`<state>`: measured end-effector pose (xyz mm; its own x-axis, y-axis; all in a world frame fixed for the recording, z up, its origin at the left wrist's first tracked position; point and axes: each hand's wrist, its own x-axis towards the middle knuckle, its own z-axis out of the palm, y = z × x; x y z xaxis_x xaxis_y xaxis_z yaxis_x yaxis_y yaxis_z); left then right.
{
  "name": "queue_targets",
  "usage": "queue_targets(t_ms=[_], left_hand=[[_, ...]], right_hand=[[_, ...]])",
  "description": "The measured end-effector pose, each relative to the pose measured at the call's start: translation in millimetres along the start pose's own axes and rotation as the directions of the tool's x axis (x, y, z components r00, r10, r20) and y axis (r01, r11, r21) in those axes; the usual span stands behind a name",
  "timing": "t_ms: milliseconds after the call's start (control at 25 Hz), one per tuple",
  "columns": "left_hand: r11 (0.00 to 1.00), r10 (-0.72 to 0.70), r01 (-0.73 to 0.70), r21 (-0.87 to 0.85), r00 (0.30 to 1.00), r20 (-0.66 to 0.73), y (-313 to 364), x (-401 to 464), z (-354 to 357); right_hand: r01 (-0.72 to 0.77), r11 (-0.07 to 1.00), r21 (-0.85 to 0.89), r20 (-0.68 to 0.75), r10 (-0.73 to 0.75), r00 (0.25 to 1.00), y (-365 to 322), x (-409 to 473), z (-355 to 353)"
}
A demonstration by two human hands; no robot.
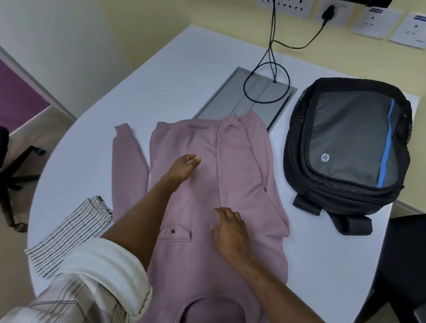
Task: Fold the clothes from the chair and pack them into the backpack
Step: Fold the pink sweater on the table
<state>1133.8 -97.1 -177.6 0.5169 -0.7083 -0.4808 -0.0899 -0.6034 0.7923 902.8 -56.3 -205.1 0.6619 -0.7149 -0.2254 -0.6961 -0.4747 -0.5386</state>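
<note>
Across the white bench (191, 71), lying spread out flat: a pink sweatshirt (243, 177), collar nearest the person, hem toward the wall. Folded inward over the body on the right side, one sleeve (234, 147); stretching out alongside the body on the left, the other sleeve (127, 163), cuff pointing away. Showing low on the front, a small flap pocket with a dark button (175, 232).

Sitting on the bench just right of the sweatshirt, near but not touching: a black and grey backpack (347, 144) with a blue stripe, lying on its back, straps trailing toward the bench's near edge. Whether zipped or unzipped, impossible to tell.

Lying at the left near edge of the bench, partly under the left forearm: a white cloth with thin dark stripes (69, 236), folded.

Set into the bench behind the sweatshirt, a grey cable tray (236, 99), with black cables (271, 54) looping up to the wall sockets (282, 2).

Hovering over the middle of the sweatshirt, the left hand (182, 170), fingers loosely curled, holding nothing. Resting palm down on the cloth nearer the collar, the right hand (231, 232), fingers straight and spread, pressing flat and gripping nothing.

Standing at the far left, part of a black chair (2, 158).
</note>
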Motion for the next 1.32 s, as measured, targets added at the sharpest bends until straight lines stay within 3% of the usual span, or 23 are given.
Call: queue_targets(t_ms=[400,600,840,1080,1320], left_hand=[[0.985,0.142,-0.124,0.117,0.977,-0.161,-86.1,-17.4,-138.6],[0.974,0.147,-0.127,0.186,0.984,-0.1,-119.3,1.9,-215.4],[0.985,0.058,-0.063,0.159,0.998,0.035,-148.8,43.6,-276.0],[0.986,0.015,-0.036,0.163,0.991,0.132,-144.2,73.5,-267.5],[0.973,-0.194,0.205,-0.109,0.976,0.102,-135.8,102.6,-258.4]], right_hand=[[-0.012,0.992,0.128,-0.086,0.023,0.996,-117.7,-18.3,66.6],[-0.098,0.991,0.09,-0.099,0.107,0.989,-184.4,-32.2,128.5],[-0.201,0.971,-0.128,-0.087,0.191,0.978,-232.6,-46.2,184.7],[-0.331,0.911,-0.245,-0.096,0.317,0.944,-226.6,-58.0,207.7],[-0.373,0.887,-0.274,-0.186,0.331,0.925,-225.8,-59.5,212.5]])
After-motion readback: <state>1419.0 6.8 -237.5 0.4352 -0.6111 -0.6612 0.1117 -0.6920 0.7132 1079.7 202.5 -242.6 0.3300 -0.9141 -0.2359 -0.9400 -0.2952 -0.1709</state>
